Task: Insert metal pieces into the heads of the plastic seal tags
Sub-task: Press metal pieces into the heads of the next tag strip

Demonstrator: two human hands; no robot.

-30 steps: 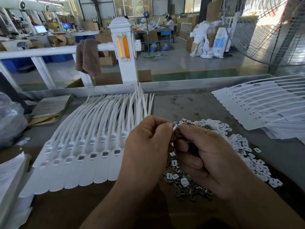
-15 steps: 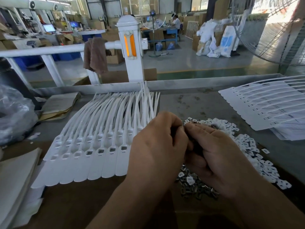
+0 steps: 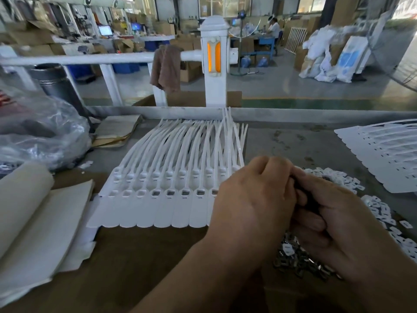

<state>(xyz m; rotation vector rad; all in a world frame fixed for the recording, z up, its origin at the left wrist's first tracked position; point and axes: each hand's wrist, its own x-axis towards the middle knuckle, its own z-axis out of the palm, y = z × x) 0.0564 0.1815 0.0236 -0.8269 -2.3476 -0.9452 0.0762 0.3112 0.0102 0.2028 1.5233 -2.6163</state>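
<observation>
Our left hand [image 3: 252, 199] and right hand [image 3: 334, 224] meet above the bench, fingers curled and tips pressed together. We cannot tell what they pinch, since the knuckles hide it. The seal tags [image 3: 162, 199] lie in a row just left of our left hand, whose wrist covers the rightmost ones. Their square-holed heads face us and their straps fan out to the raised metal rim [image 3: 316, 114] at the far edge. The metal pieces [image 3: 297, 260] are heaped under our right hand, beside a scatter of small white plastic caps [image 3: 379, 213]. Bare grey bench [image 3: 293, 141] lies open beyond our hands, and brown cardboard [image 3: 135, 256] in front of the tags. A second sheet of tags [image 3: 383, 159] closes the right side. On the left we are hemmed in by a paper stack [image 3: 33, 222], a crumpled plastic bag [image 3: 40, 136] and folded cardboard [image 3: 117, 132].
</observation>
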